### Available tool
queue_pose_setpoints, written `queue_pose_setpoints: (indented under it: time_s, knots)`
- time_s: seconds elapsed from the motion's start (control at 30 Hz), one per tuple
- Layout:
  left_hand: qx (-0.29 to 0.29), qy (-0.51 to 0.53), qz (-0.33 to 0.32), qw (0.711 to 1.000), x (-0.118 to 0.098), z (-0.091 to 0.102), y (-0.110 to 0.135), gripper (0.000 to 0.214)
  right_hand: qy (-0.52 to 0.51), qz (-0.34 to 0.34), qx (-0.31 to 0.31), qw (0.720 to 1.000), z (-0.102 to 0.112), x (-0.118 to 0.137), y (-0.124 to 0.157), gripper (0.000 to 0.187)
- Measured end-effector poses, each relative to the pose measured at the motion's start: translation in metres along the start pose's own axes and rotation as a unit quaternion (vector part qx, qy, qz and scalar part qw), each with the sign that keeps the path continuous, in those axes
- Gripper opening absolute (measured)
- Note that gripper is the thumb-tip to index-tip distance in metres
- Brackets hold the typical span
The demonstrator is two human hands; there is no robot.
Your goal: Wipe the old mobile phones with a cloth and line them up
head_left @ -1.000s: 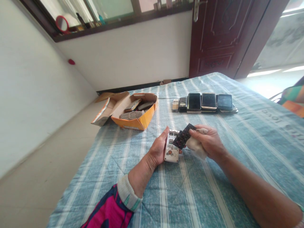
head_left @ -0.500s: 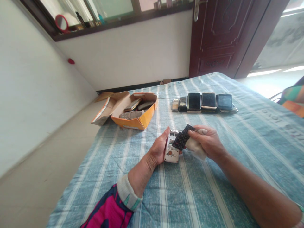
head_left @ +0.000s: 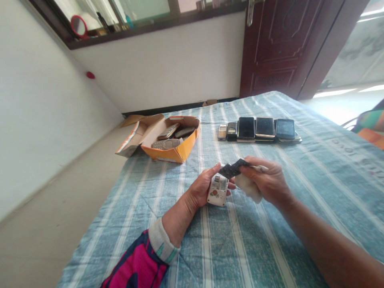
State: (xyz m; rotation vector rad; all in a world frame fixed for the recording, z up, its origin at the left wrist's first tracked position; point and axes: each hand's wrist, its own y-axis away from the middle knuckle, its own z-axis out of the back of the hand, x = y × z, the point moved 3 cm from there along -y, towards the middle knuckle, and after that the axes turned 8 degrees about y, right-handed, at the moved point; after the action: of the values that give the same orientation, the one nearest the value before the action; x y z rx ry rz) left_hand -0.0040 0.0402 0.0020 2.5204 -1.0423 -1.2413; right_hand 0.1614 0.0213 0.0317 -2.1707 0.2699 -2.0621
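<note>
My left hand (head_left: 203,188) is closed round a white mobile phone (head_left: 217,196), its fingers wrapped behind it. The phone's back is uncovered, with a slot and a round orange-brown pattern showing. In my right hand (head_left: 271,178) are a white cloth (head_left: 248,187) and a thin black piece with a fine pattern (head_left: 232,169), pinched between thumb and fingers. That black piece slants over the upper end of the phone and hides it. Whether the two touch I cannot tell.
Left of centre, an open orange cardboard box (head_left: 189,150) holds several old phones. Farther back on the striped cloth (head_left: 156,236), a row of keypad phones (head_left: 222,132) and touchscreen phones (head_left: 246,128) lies side by side. A dark red door (head_left: 270,56) stands behind.
My right hand has turned the black piece flatter and raised its lower end towards the phone's top. More of the phone's middle shows. My left hand has hardly moved.
</note>
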Motion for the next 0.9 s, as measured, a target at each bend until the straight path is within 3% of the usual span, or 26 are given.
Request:
queue_pose_setpoints:
  time_s: [0.13, 0.23, 0.43, 0.53, 0.6, 0.7, 0.8, 0.9]
  knots:
    - [0.019, 0.012, -0.037, 0.999, -0.002, 0.004, 0.000, 0.019, 0.033, 0.036, 0.090, 0.995, -0.005, 0.010, 0.001, 0.011]
    - [0.020, 0.015, -0.072, 0.997, -0.004, 0.006, 0.000, 0.028, 0.038, 0.039, 0.126, 0.991, -0.006, 0.010, 0.000, 0.013]
    - [0.004, 0.000, -0.104, 0.995, -0.007, 0.006, 0.000, 0.036, 0.042, -0.049, 0.081, 0.995, -0.004, -0.002, -0.003, 0.024]
    - [-0.018, -0.002, -0.107, 0.994, -0.008, 0.006, 0.000, 0.035, 0.055, -0.060, 0.049, 0.995, -0.004, -0.005, -0.004, 0.033]
    - [-0.031, 0.003, -0.105, 0.994, -0.009, 0.005, 0.001, 0.034, 0.087, -0.030, 0.017, 0.996, -0.004, -0.005, -0.004, 0.037]
    - [-0.034, 0.019, -0.104, 0.994, -0.009, 0.004, 0.000, 0.029, 0.183, 0.084, -0.014, 0.979, -0.004, 0.001, -0.001, 0.018]
    - [-0.028, 0.033, -0.102, 0.994, -0.008, 0.005, -0.001, 0.026, 0.266, 0.204, 0.013, 0.942, -0.007, 0.008, 0.003, 0.014]
    - [-0.026, 0.046, -0.095, 0.994, -0.007, 0.006, -0.002, 0.025, 0.289, 0.261, 0.051, 0.920, -0.010, 0.012, 0.006, 0.016]
